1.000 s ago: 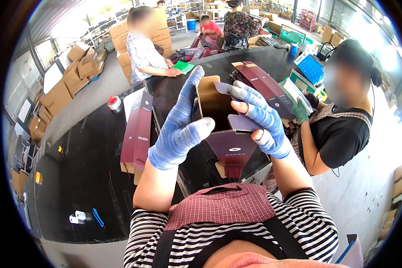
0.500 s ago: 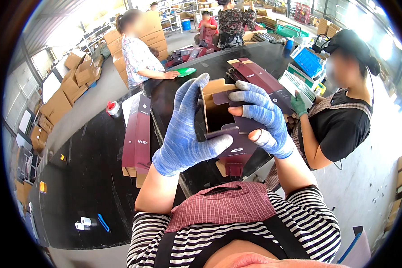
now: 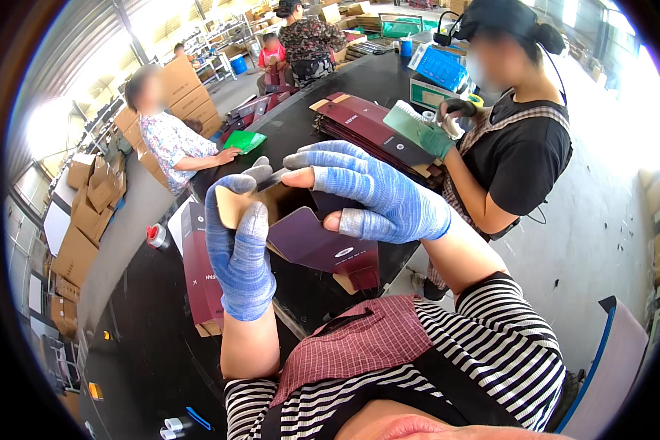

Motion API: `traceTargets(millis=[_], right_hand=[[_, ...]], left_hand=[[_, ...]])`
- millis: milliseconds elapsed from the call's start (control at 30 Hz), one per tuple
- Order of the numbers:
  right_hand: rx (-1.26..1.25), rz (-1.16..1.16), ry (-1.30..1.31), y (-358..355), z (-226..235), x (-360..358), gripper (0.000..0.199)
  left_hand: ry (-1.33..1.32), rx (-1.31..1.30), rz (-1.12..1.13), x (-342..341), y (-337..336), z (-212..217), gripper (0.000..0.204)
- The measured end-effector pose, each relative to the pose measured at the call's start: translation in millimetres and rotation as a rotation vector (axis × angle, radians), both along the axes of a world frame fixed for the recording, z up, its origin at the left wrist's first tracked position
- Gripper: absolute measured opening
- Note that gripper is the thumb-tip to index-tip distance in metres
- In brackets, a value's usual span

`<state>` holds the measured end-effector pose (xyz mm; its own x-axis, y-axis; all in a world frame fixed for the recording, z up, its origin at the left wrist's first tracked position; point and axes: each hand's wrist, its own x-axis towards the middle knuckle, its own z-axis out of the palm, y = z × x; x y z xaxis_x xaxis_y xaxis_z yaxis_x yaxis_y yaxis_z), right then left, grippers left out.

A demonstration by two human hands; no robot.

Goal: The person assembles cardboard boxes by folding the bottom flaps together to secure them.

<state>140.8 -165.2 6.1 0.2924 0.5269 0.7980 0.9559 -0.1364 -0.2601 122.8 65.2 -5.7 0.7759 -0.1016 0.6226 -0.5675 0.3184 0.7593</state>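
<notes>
A dark maroon cardboard box (image 3: pixel 323 242) is held up in front of me above the black table, its end open and its flaps standing out. My left hand (image 3: pixel 243 253), in a blue knit glove with grey fingertips, closes on a bare brown flap (image 3: pixel 233 207) at the box's left side, thumb against fingers. My right hand (image 3: pixel 381 194), gloved alike with bare tips on thumb and one finger, grips the box's upper right edge. The box's inside is dark, and its lower end hangs near the table edge.
Flat maroon boxes (image 3: pixel 205 275) lie left on the black table (image 3: pixel 139 323), near a tape roll (image 3: pixel 156 236) and blue cutter (image 3: pixel 198 418). A stack of flattened boxes (image 3: pixel 367 125) lies ahead. One co-worker (image 3: pixel 528 139) stands close right; another (image 3: pixel 169 139) holds a green packet.
My left hand has gone from spread fingers to pinching the brown flap. The box has tilted, its open end now towards the left. My view has turned rightward.
</notes>
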Motion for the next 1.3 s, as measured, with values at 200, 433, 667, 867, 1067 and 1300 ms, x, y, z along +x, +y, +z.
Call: traceTargets(millis=[200,433,667,867,1067,1300], right_hand=[[-0.066,-0.041,-0.079,-9.5,1.5,-4.5,0.039],[-0.113,-0.052,-0.021,-6.7,-1.1,0.9,0.039],[0.224,-0.002,0.336,4.1,-40.0,3.8,0.088],[0.384,0.254,0.662,9.3,-55.9,-4.8,0.112],[0.404,0.283,0.590,10.1,-60.7,-2.1,0.093],[0.336,0.206,0.378,5.9,-68.3,1.7,0.084]], left_hand=[[-0.122,0.087,0.014,6.2,-1.2,-1.9,0.046],[-0.197,0.279,0.069,4.8,3.4,-0.8,0.055],[-0.379,0.607,0.282,9.9,3.5,5.7,0.079],[-0.653,0.838,0.366,12.0,16.0,11.1,0.072],[-0.822,0.844,0.319,12.7,17.1,26.4,0.040],[-0.896,0.776,0.195,20.8,17.0,22.6,0.027]])
